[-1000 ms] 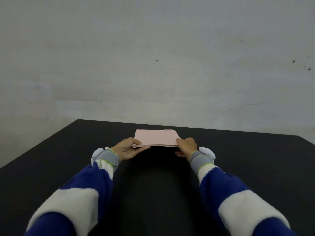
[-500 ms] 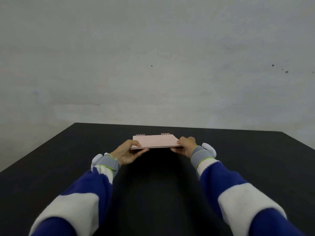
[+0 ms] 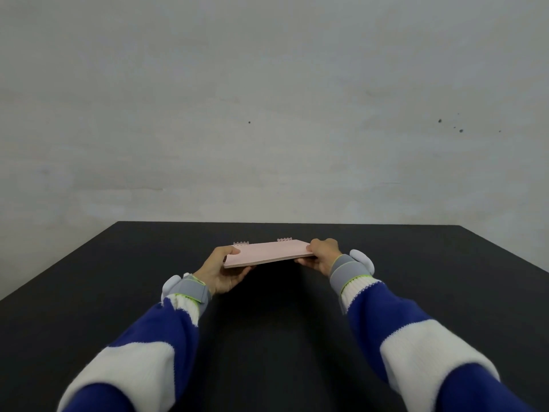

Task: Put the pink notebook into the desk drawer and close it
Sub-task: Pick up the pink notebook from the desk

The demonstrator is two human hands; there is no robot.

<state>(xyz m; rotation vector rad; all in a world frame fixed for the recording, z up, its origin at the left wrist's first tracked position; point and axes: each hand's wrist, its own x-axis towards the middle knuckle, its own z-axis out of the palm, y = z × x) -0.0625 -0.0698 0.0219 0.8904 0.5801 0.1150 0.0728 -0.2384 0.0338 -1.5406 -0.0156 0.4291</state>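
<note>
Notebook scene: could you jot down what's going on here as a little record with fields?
notebook: pink, spiral-bound along the far edge, held above the desk, right side tilted higher
left hand: grips the notebook's left edge, thumb on top
right hand: grips the right edge
desk: black top, nothing else on it in view
drawer: not in view
wall: pale grey, a few dark specks

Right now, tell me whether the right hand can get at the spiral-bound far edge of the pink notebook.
Probably yes. The right hand grips the pink notebook at its right edge, the left hand holds the other side, and nothing on the black desk blocks the far binding.
</note>
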